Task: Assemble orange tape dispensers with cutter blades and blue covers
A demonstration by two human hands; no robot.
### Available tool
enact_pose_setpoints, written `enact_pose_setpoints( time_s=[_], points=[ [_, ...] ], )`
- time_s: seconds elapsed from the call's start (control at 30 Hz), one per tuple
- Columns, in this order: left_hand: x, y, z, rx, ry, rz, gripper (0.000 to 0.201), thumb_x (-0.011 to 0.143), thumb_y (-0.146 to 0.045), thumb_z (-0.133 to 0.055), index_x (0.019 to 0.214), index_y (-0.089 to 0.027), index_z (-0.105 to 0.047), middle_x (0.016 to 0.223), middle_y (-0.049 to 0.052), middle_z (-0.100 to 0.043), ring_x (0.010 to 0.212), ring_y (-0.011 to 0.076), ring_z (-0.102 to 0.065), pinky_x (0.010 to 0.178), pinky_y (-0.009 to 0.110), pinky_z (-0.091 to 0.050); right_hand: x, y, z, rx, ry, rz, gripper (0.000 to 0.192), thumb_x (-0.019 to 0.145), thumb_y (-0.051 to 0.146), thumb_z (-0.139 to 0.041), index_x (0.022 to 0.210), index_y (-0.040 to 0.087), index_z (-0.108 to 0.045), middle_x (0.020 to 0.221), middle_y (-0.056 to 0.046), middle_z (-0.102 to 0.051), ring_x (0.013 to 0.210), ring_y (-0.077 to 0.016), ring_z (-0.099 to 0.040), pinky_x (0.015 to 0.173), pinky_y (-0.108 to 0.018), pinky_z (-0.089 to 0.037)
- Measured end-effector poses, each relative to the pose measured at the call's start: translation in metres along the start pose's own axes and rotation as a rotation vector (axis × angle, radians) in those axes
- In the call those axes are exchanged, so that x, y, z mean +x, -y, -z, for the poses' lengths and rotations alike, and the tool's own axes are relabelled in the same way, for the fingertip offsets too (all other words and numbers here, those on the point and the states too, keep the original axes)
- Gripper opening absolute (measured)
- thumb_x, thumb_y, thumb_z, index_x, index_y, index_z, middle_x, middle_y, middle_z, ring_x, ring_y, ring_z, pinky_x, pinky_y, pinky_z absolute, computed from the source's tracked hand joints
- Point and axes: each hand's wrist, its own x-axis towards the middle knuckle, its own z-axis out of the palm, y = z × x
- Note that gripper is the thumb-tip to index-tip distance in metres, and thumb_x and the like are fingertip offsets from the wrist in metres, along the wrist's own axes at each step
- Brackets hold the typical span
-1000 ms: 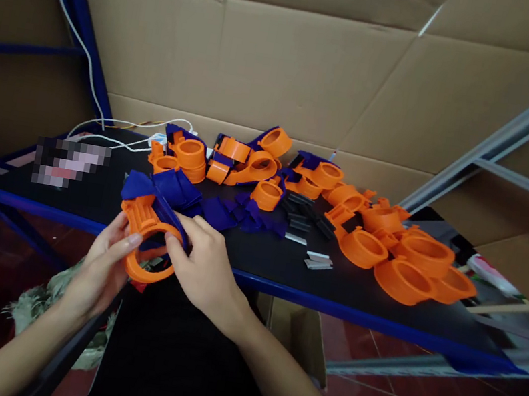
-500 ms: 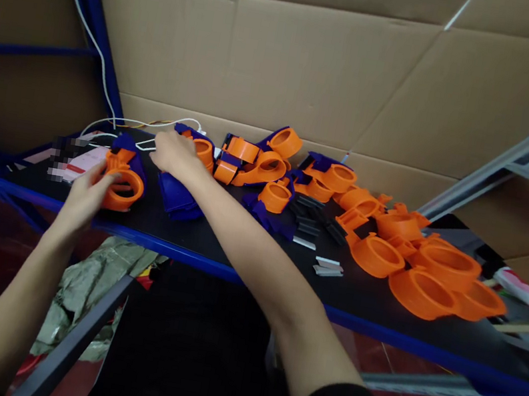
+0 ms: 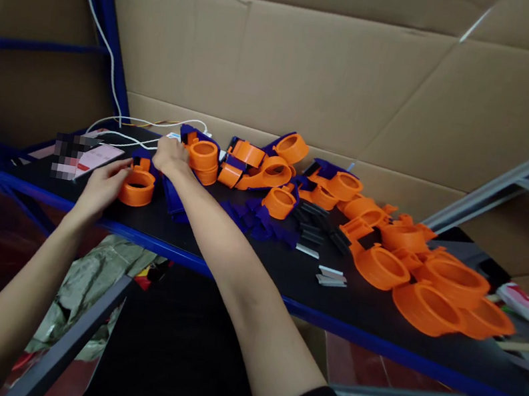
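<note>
My left hand (image 3: pixel 102 188) grips an orange tape dispenser (image 3: pixel 135 197) with a dark blue part at its back, close to the shelf's front edge. My right hand (image 3: pixel 171 155) is closed just behind and to the right of it; the fingertips are hidden, so what they hold cannot be made out. Right beside that hand stand stacked orange dispenser rings (image 3: pixel 203 159) with blue parts. Dark blue flat pieces (image 3: pixel 173 200) lie partly covered by my right forearm.
Further dispensers (image 3: pixel 274 171) and a heap of orange frames (image 3: pixel 428 310) stretch rightward along the black shelf (image 3: pixel 244 255). Black strips (image 3: pixel 312 223), metal blades (image 3: pixel 331 277) and blue pieces (image 3: pixel 258 218) lie mid-shelf. A phone (image 3: pixel 101 158) and white cables (image 3: pixel 136 143) are left. Cardboard (image 3: pixel 286 66) backs it.
The dispenser in my left hand has turned and shifted slightly right, nearer my right hand. My right hand has moved slightly down, off the stacked rings' front. The view has shifted a little.
</note>
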Motion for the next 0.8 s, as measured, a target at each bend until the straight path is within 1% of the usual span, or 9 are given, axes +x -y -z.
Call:
enact_pose_setpoints(
  time_s=[0.07,0.17,0.27,0.37,0.47,0.57,0.63,0.73,0.8],
  points=[
    [0.006,0.004,-0.004,0.035,-0.033,-0.031,0.042,0.089,-0.033,-0.059,0.126,-0.014,-0.065,0.12,0.012,-0.07,0.109,0.0269,-0.064,0.102,0.043,-0.045,0.002,-0.001,0.001,-0.005,-0.041,-0.016,0.034,0.094,0.022,-0.056,0.125,0.009,-0.059,0.137,-0.023,-0.057,0.128,-0.0325,-0.055,0.103,-0.046,-0.047],
    [0.015,0.006,-0.005,0.112,-0.064,-0.074,0.037,0.09,-0.032,-0.059,0.12,-0.012,-0.068,0.118,0.01,-0.071,0.106,0.0235,-0.064,0.099,0.037,-0.046,0.004,-0.003,0.001,-0.005,-0.097,-0.025,0.035,0.093,0.021,-0.057,0.126,0.011,-0.059,0.137,-0.021,-0.058,0.129,-0.0326,-0.054,0.103,-0.045,-0.046],
    [0.02,0.003,-0.004,0.201,-0.058,-0.095,0.036,0.092,-0.034,-0.058,0.115,-0.009,-0.069,0.11,0.008,-0.073,0.097,0.0204,-0.064,0.092,0.033,-0.046,0.006,-0.007,0.003,0.008,-0.13,-0.019,0.034,0.093,0.022,-0.058,0.125,0.012,-0.059,0.134,-0.019,-0.059,0.128,-0.0327,-0.055,0.103,-0.045,-0.046],
    [0.021,-0.003,-0.004,0.295,-0.05,-0.107,0.041,0.095,-0.04,-0.054,0.111,-0.006,-0.069,0.103,0.005,-0.072,0.092,0.0189,-0.061,0.088,0.031,-0.045,0.009,-0.01,0.008,0.022,-0.15,-0.002,0.031,0.095,0.022,-0.055,0.125,0.015,-0.06,0.133,-0.014,-0.061,0.124,-0.029,-0.057,0.102,-0.042,-0.046],
    [0.024,-0.012,-0.006,0.407,-0.068,-0.116,0.046,0.098,-0.045,-0.049,0.108,-0.004,-0.068,0.103,0.006,-0.071,0.093,0.0202,-0.059,0.089,0.031,-0.042,0.012,-0.012,0.017,0.087,-0.262,0.09,0.03,0.098,0.023,-0.051,0.126,0.017,-0.059,0.129,-0.008,-0.064,0.119,-0.0236,-0.059,0.102,-0.039,-0.046],
    [0.03,-0.02,-0.008,0.524,-0.087,-0.118,0.045,0.096,-0.045,-0.054,0.11,-0.004,-0.066,0.114,0.012,-0.067,0.1,0.0237,-0.056,0.091,0.034,-0.039,0.011,-0.013,0.028,0.197,-0.421,0.208,0.026,0.098,0.023,-0.053,0.122,0.017,-0.06,0.125,-0.006,-0.065,0.114,-0.0211,-0.061,0.102,-0.038,-0.045],
    [0.038,-0.026,-0.01,0.583,-0.061,-0.127,0.043,0.095,-0.043,-0.057,0.11,-0.003,-0.065,0.116,0.015,-0.066,0.102,0.0252,-0.055,0.092,0.035,-0.037,0.006,-0.014,0.035,0.254,-0.485,0.26,0.024,0.096,0.025,-0.055,0.119,0.019,-0.06,0.123,-0.005,-0.066,0.111,-0.0201,-0.062,0.1,-0.036,-0.045],
    [0.05,-0.033,-0.016,0.624,-0.001,-0.136,0.039,0.094,-0.04,-0.058,0.103,-0.003,-0.067,0.102,0.014,-0.069,0.098,0.0255,-0.056,0.088,0.035,-0.038,-0.007,-0.017,0.045,0.308,-0.536,0.3,0.023,0.095,0.027,-0.057,0.118,0.021,-0.06,0.117,-0.003,-0.068,0.108,-0.0191,-0.062,0.097,-0.034,-0.046],
    [0.057,-0.037,-0.024,0.618,0.019,-0.152,0.037,0.093,-0.04,-0.06,0.097,-0.004,-0.068,0.094,0.013,-0.071,0.096,0.0261,-0.057,0.086,0.035,-0.038,-0.02,-0.019,0.052,0.327,-0.569,0.278,0.022,0.096,0.026,-0.056,0.117,0.021,-0.061,0.114,-0.003,-0.069,0.108,-0.0187,-0.061,0.097,-0.034,-0.045]
  ],
)
